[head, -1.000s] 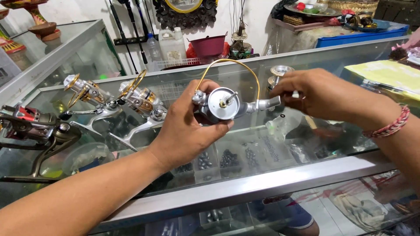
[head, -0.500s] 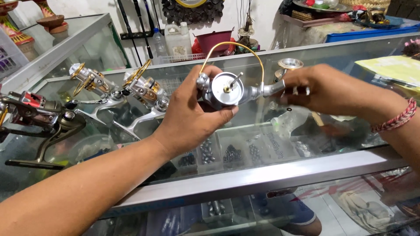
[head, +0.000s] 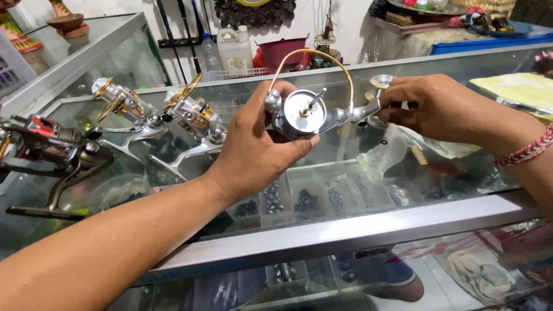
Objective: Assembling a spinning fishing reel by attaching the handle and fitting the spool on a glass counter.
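Above a glass display counter (head: 345,227) I hold a silver spinning fishing reel (head: 304,112) with a thin gold bail wire arching over it. My left hand (head: 253,147) wraps around the reel's body from below and the left, thumb on top. My right hand (head: 438,106) grips the reel's foot and stem at its right end. The reel's round face with a small centre pin points toward me.
Three more reels rest on the glass at left: two silver-and-gold ones (head: 124,103) (head: 193,115) and a dark one with red trim (head: 46,144). Trays of small dark sinkers (head: 305,198) lie under the glass. A yellow paper (head: 512,89) lies at right. Bottles stand behind.
The view has shifted slightly, with both hands and the reel staying together in about the same grip. The reel's face has turned a little more toward me.
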